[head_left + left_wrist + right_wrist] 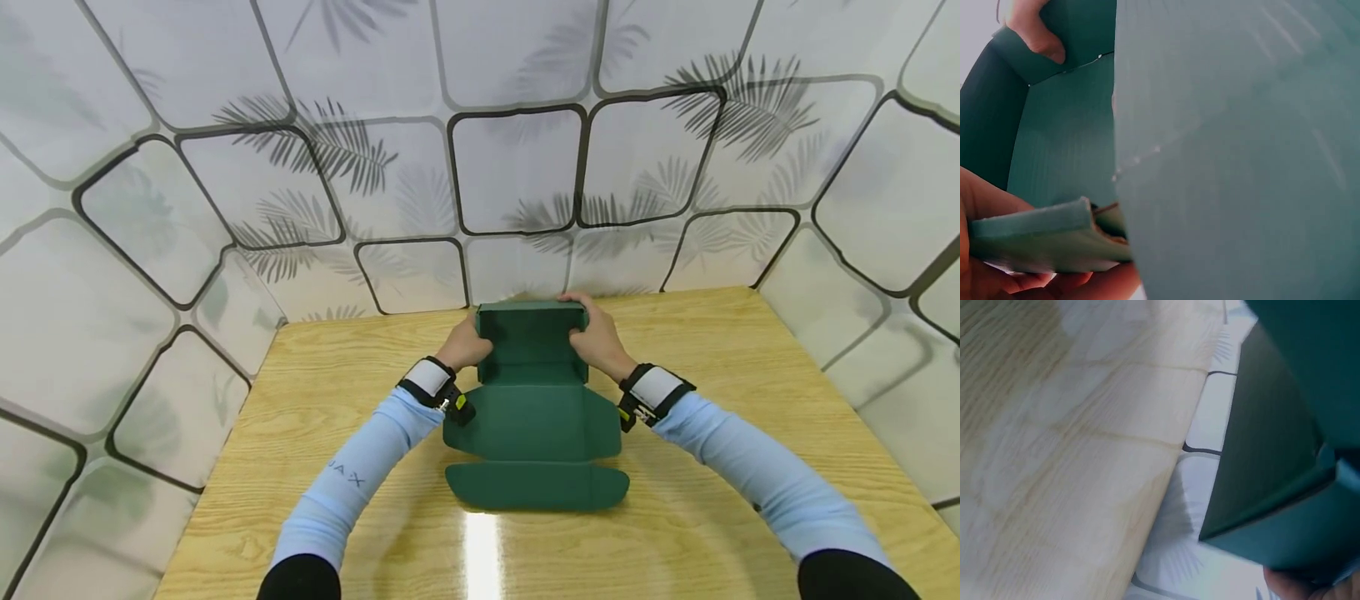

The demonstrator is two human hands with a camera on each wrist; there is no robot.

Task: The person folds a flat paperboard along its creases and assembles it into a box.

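Observation:
A dark green cardboard box (532, 421) stands on the table, its lid flap spread toward the person and its tray part raised at the back. My left hand (465, 344) grips the tray's left side wall, thumb inside and fingers outside, as the left wrist view shows with the folded wall (1035, 231) between them. On the opposite wall, my right hand (600, 340) holds the right side with its thumb inside. In the right wrist view the box's outer side (1272, 537) shows, with only some fingertips (1285, 584) below it.
The wood-grain table (337, 533) extends around the box. Behind it and at both sides hang pale curtains (517, 167) with a dark grid and leaf pattern, close to the table's back edge.

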